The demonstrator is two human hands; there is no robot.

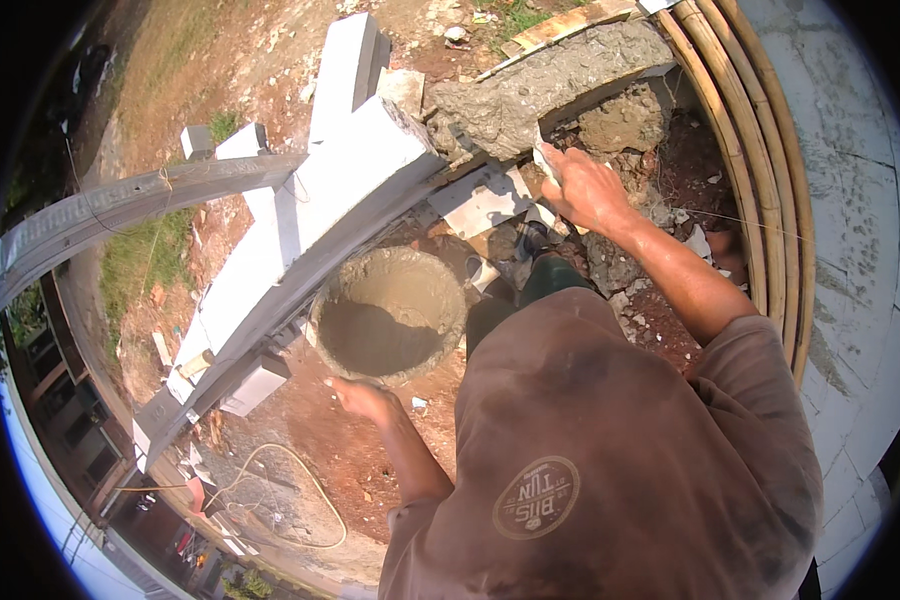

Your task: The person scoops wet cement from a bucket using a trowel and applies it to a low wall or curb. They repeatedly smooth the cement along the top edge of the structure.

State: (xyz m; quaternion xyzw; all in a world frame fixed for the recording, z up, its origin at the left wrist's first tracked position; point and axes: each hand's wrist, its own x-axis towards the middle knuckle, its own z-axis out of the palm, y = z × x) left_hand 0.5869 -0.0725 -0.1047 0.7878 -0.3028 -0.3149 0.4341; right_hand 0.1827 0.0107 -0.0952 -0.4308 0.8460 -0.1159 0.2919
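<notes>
My right hand [585, 190] is closed around a trowel [543, 160], seen edge-on and mostly hidden by the fingers. It is at the near edge of a thick bed of wet grey mortar [530, 95] on top of a low wall. A round bucket [335, 350] stands to the left of my legs, its walls coated in cement, with grey mortar inside. Beside the bucket's near rim is my left hand [365, 400], its visible fingers extended and apparently holding nothing; whether it touches the rim is unclear.
A long white block wall [300, 235] runs along the left, with a grey beam [150, 190] meeting it. Bamboo poles [745, 130] curve along the right, beside a pale block wall [850, 200]. Rubble lies near my feet. A yellowish hose [310, 470] lies at lower left.
</notes>
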